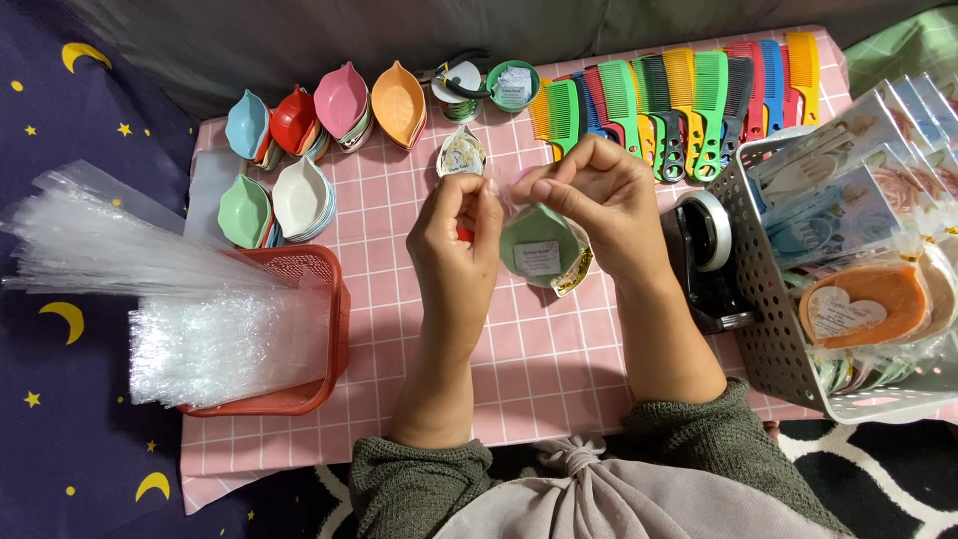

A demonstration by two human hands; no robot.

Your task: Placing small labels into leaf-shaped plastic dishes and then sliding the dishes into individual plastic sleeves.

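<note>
Head view: left hand [457, 232] & right hand [589, 195], fingers pinched shut on clear wrap above green leaf-shaped dish [539, 245], held over pink checked table [539, 369]. Likely light, rigid, wrap slippery; grip at gathered top.

Bright, even overhead light, soft shadows, sharp focus, slight glare on cellophane bags [150, 299].

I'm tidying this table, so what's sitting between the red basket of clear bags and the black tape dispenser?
In the head view, between the red basket and the tape dispenser, both hands, left hand and right hand, hold a green leaf-shaped dish in clear wrap above the pink checked tablecloth.
</note>
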